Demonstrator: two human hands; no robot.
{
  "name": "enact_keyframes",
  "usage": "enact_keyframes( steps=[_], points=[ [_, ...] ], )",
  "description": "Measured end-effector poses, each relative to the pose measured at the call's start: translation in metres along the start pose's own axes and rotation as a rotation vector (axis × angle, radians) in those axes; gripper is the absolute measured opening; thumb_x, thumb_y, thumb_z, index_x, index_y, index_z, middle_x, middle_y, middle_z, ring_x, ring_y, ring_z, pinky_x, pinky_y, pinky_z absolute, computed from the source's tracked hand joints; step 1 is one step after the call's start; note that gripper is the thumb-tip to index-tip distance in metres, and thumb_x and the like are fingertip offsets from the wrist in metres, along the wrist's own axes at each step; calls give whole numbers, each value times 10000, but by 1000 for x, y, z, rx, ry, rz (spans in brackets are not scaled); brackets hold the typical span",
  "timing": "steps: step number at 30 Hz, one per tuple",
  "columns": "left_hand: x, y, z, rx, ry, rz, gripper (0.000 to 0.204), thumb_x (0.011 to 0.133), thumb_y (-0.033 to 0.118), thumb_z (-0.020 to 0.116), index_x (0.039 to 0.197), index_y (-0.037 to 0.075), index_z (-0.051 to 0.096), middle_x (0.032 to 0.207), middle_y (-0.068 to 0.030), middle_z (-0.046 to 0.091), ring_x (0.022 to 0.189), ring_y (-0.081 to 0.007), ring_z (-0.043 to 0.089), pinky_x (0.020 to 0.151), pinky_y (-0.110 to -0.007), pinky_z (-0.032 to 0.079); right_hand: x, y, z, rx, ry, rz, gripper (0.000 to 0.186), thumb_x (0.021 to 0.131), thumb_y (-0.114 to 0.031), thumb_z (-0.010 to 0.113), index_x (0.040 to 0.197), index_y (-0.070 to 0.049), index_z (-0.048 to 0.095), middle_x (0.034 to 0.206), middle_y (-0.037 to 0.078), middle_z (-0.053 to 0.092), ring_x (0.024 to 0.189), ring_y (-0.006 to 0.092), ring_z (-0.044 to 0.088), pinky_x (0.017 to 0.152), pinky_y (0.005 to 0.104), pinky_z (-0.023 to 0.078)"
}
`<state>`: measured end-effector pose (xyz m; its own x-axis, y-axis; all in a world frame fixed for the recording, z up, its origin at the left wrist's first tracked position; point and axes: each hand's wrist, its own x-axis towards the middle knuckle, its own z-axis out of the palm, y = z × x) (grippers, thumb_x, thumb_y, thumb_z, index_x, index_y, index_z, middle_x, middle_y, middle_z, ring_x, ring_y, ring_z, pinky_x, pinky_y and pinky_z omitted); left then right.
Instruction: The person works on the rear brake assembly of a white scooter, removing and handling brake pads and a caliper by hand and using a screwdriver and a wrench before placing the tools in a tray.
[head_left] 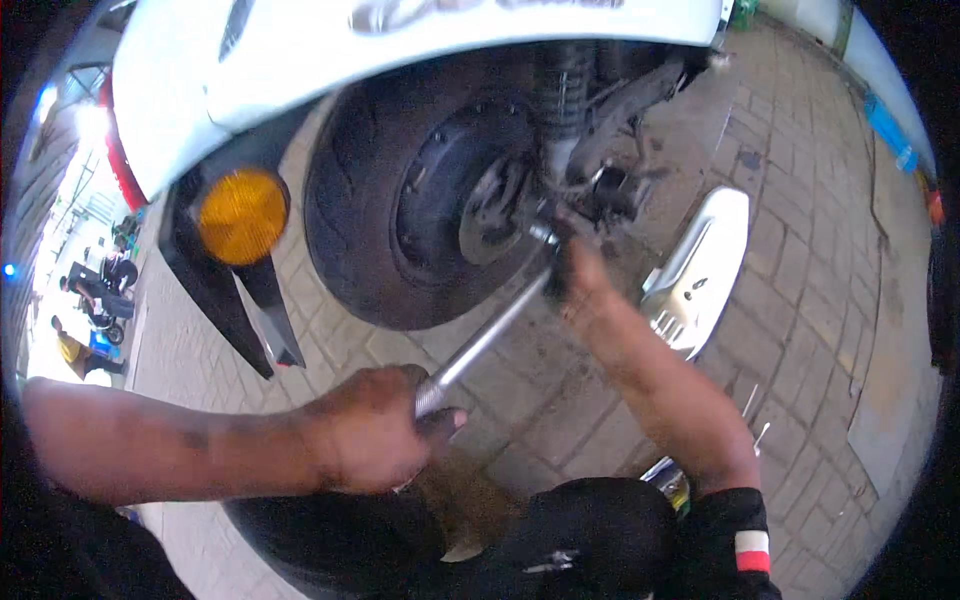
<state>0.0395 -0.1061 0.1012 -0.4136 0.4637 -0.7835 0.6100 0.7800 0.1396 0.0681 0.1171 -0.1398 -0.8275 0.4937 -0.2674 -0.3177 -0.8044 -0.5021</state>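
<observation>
My left hand [370, 430] is closed round the knurled handle of a long silver socket wrench [495, 332]. The wrench slants up and right to the hub side of a scooter's wheel [350, 250]. At its head my right hand [582, 270] is closed, its fingers blurred and partly hidden. Just beyond the hand are the brake disc [495, 215] and the axle area. Whether the socket sits on a nut, I cannot make out. A shock absorber [565, 95] rises above the hub under the white body panel [300, 70].
Right of the wheel a white plastic cover [705, 265] lies on the paving bricks [790, 340]. An orange reflector [243, 217] on a black mudguard hangs at the left. Thin metal tools [757, 425] and a shiny packet [668, 485] lie by my right forearm. People [75, 345] are far left.
</observation>
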Motion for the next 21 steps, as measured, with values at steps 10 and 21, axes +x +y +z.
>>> enact_keyframes(
  steps=[10, 21],
  points=[
    [-8, 2, 13, 28, 208, 177, 294, 884, 215, 535, 1071, -8, 492, 890, -264, 618, 836, -435, 624, 743, -499, 477, 33, 28, -17, -1543, 410, -104, 241, 899, -212, 507, 969, -51, 673, 858, 161, 674, 808, 281, 661, 679, 419, 507],
    [-8, 17, 14, 169, 277, 109, 293, 905, 255, 525, 1115, 51, 522, 865, -232, 644, 838, -416, 636, 753, -488, 496, 60, 45, -44, -2079, 496, -409, 371, 909, -226, 514, 1251, -87, 551, 1138, 122, 652, 1030, 280, 625, 891, 378, 477]
  ],
)
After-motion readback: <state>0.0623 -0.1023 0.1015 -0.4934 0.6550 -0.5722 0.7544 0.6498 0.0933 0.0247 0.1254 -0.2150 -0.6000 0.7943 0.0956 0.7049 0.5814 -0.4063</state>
